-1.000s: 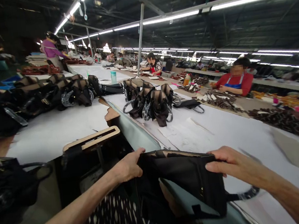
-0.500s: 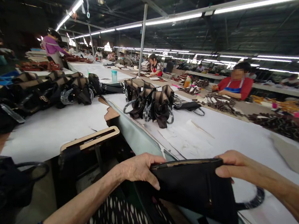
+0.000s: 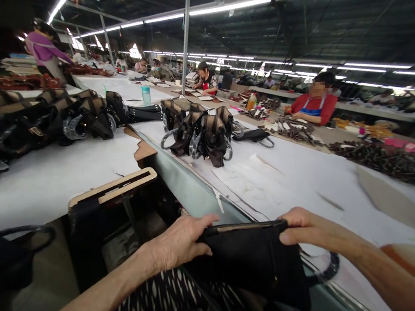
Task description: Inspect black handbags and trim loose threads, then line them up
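A black handbag (image 3: 251, 266) is held in front of me, its top edge running nearly level between my hands. My left hand (image 3: 183, 239) grips the left end of that edge, thumb on the near side. At the right top corner my right hand (image 3: 301, 227) pinches the rim, its other fingers partly hidden behind. A wrapped handle (image 3: 325, 269) loops out on the bag's right side. The lower part of the bag rests close to a black-and-white patterned cloth (image 3: 154, 308) over my lap.
Several black bags (image 3: 212, 134) stand on the white-covered table (image 3: 285, 176); more bags (image 3: 89, 114) crowd the left table. A cream-edged frame (image 3: 113, 187) juts up at left. A turquoise cup (image 3: 146, 95) stands farther back. Across the table sits a person in red (image 3: 313, 107) beside dark strips.
The view has swung to the right and slightly down. Both hands keep their hold on the bag, which appears a little farther left. An orange-brown object with a green part has come into view at right.
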`<state>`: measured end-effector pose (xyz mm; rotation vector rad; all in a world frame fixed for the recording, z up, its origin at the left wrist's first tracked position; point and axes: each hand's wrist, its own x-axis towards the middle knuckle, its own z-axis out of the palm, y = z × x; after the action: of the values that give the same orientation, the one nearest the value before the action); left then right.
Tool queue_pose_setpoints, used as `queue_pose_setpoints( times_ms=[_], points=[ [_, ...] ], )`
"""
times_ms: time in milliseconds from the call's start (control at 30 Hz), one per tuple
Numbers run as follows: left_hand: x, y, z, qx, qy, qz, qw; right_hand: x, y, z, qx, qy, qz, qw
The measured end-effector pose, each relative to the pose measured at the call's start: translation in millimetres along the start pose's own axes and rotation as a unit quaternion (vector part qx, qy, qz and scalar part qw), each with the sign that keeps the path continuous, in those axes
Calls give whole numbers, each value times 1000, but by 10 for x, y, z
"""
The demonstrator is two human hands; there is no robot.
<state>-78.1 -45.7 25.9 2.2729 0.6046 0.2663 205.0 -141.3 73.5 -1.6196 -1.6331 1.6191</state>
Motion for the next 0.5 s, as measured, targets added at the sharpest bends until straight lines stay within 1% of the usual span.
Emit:
queue_pose_setpoints(
  times_ms=[67, 133, 233, 333, 500],
  points=[
    [-13, 34, 21, 20, 18, 39, 999, -18, -3, 0, -5, 4, -3, 1000],
    [-14, 52, 45, 20, 23, 80, 996, -28, -3, -5, -8, 7, -7, 1000],
    [5, 31, 94, 17, 39, 113, 993, -21, 26, -13, -4, 0, -19, 1000],
    [34, -21, 156, -15, 61, 102, 993, -11, 82, -14, 0, -4, -28, 1000],
    [69, -44, 211, -92, 96, 29, 991, -42, 117, -14, -9, -1, -28, 1000]
  ],
)
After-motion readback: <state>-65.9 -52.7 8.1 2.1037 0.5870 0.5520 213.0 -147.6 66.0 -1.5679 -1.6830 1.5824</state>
